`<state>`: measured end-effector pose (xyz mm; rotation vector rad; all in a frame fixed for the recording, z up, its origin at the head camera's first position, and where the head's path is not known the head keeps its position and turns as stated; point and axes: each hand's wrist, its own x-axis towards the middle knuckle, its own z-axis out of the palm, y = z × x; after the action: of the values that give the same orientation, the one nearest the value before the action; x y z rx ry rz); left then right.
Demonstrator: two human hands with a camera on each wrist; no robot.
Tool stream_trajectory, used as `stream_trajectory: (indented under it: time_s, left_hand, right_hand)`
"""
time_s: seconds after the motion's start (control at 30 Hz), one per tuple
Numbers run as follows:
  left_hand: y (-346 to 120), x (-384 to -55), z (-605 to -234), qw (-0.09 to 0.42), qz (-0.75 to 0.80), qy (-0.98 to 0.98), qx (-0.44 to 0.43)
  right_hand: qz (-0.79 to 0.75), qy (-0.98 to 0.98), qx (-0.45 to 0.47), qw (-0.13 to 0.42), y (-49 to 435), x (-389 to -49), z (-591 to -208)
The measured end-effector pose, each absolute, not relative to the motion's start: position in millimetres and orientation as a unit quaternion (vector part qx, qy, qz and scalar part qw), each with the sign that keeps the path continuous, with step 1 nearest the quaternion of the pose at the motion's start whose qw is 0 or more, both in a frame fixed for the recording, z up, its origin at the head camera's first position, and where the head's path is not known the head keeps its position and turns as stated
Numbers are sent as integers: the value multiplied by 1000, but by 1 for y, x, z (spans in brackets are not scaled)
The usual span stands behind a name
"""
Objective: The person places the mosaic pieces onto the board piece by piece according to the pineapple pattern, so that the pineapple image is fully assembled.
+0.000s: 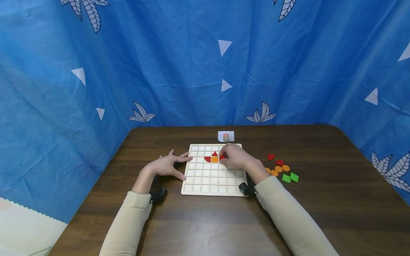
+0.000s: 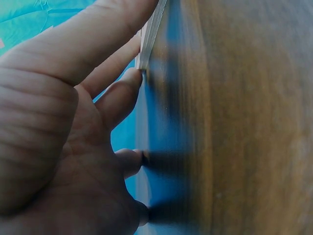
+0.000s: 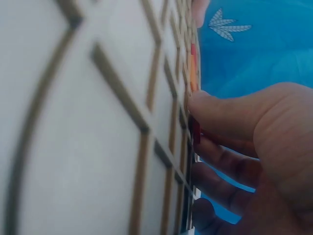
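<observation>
A pale gridded board lies on the table. On its upper part sit a red triangle, an orange square below it, and a red rounded piece left of the square. My right hand reaches over the board's right side and pinches another red piece between thumb and fingers, just right of the orange square. Fingers partly hide that piece's shape. My left hand is spread at the board's left edge, its thumb and fingertips touching the rim.
Right of the board lie loose red pieces, several orange discs and green pieces, partly behind the right wrist. A small printed pattern card lies beyond the board. A blue curtain hangs behind the table.
</observation>
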<state>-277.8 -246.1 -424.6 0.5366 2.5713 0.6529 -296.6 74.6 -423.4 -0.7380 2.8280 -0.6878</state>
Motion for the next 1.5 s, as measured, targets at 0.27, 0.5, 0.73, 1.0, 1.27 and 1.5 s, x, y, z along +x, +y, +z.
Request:
stream_trajectory:
  time_s: [0.27,0.5,0.73,1.0,1.27,1.5]
  left_hand:
    - [-245,-279,-425,213,233,929,195]
    - [-246,-279,-426,217,237,928,191]
    - [-245,-278,-425,215,237,928,192]
    - [-245,-278,-425,216,242,926,192]
    - [-246,-277,-425,218,245,925,191]
    - [-246,-278,-425,216,247,924,195]
  right_hand:
    - [-233,938,-253,51,74,-299,-428]
    - [-246,936,-244,62,74,-298,-429]
    - [-243,940,-230,67,75,-295,-425]
    - [-243,942,-222,65,74,-293,-423]
    - [-240,939,-236,74,77,-292,-421]
    - [-247,937,-238,73,89,-287,-414]
